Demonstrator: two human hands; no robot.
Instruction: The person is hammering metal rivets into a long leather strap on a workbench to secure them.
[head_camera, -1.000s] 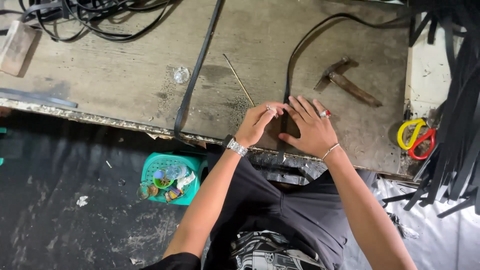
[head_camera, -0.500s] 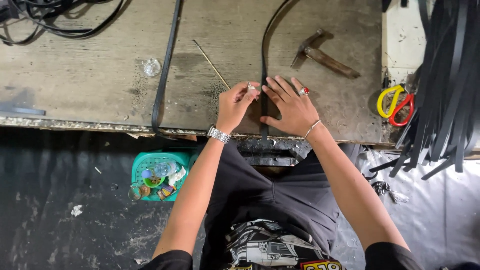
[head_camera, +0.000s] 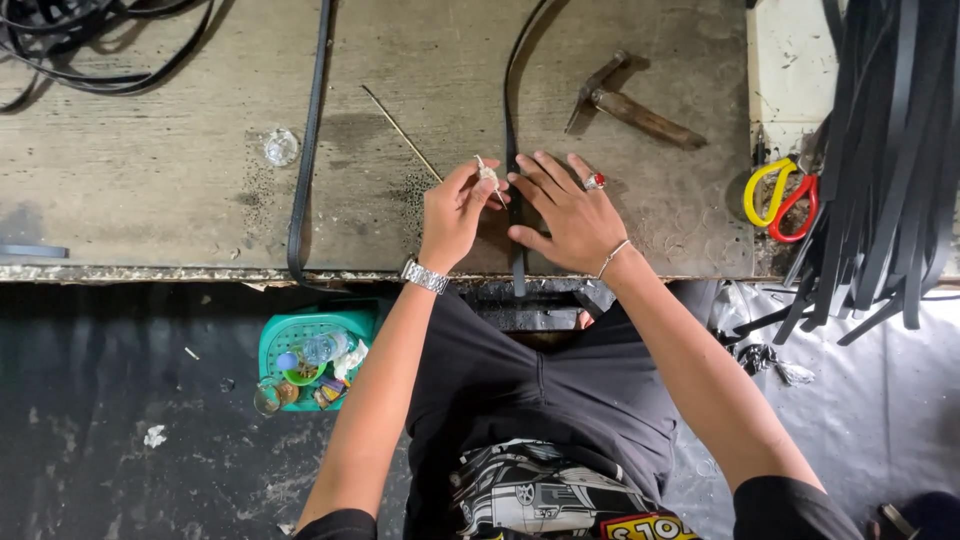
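Worn and stained, the grey bench (head_camera: 150, 190) fills the upper part of your view, with a dark floor below its front edge. On it, a narrow black strap (head_camera: 513, 150) runs from the far edge toward you and ends at the near edge, right between your two hands. Your right hand (head_camera: 572, 215) lies flat and spread on the bench, its fingers pressing across the strap, with a red-stoned ring on one finger and a thin bracelet at the wrist; its grip is open, holding nothing. Your left hand (head_camera: 455, 215), with a metal watch at the wrist, has its grip closed on a small pale tool (head_camera: 488, 177) pinched between thumb and fingertips, just beside the strap; what kind of tool it is you cannot tell. Left of your hands a thin stick (head_camera: 400, 132) lies aslant, and farther left a second black strap (head_camera: 308, 150) hangs over the bench edge, with a small round clear lid (head_camera: 281, 147) next to it. Beyond your right hand rests a hammer (head_camera: 625, 102). At the right edge lie scissors with yellow and red handles (head_camera: 778, 195), beside a bundle of black strips (head_camera: 885, 160) hanging down. Under the bench sits a green basket (head_camera: 290, 330) of small bits.
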